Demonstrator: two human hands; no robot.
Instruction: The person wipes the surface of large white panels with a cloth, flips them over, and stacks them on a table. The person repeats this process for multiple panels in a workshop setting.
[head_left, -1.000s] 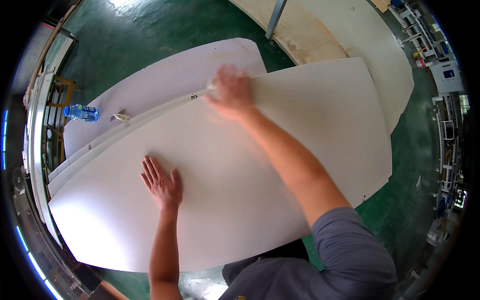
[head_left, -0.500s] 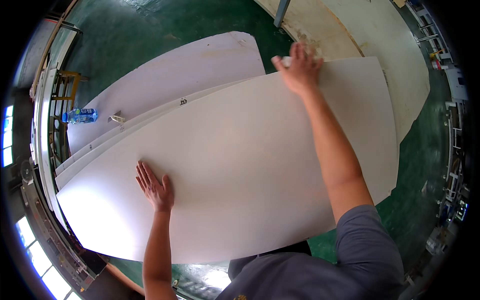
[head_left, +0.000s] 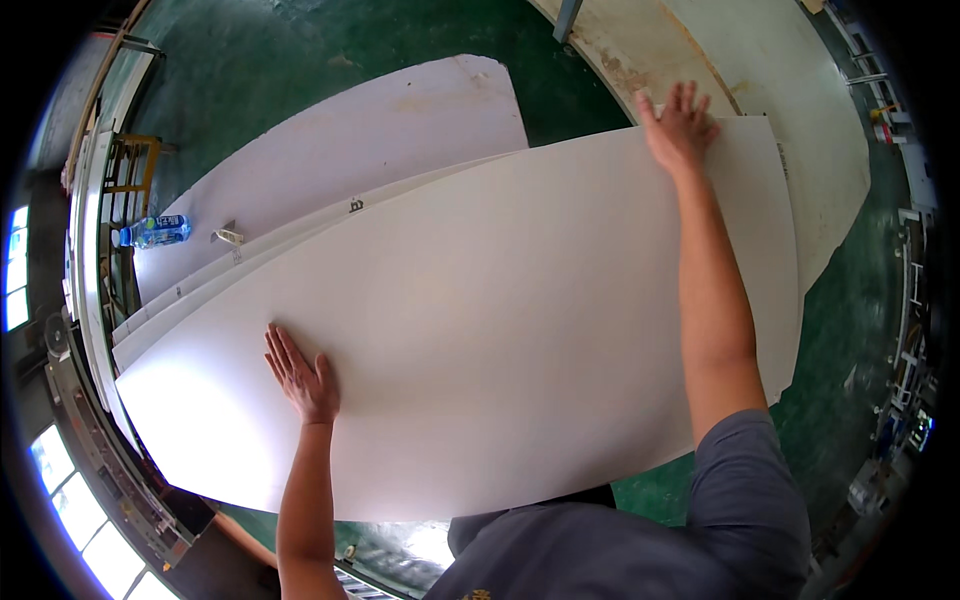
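A large white sheet point(head_left: 480, 330) with a curved far edge lies in front of me, on top of other similar sheets. On its left part my left hand point(head_left: 306, 383) rests flat and open, fingers pointing away and holding nothing. My right arm is stretched to the sheet's far right edge. There my right hand point(head_left: 682, 132), slightly blurred, bends over a small white piece. Only a bit of that piece shows between thumb and forefinger, so its kind cannot be made out. Dark marks stand along the edges of the sheets beneath.
Beyond lies another pale curved sheet point(head_left: 400, 120), with a blue-labelled plastic bottle point(head_left: 160, 231) and a small crumpled packet point(head_left: 229, 235) near its left end. Worn beige boards point(head_left: 800, 110) lie at the far right, beside a grey metal leg point(head_left: 567, 18). The floor point(head_left: 270, 70) is green.
My right hand has moved to the right along the sheet's far edge. My left hand stays flat at about the same spot on the sheet.
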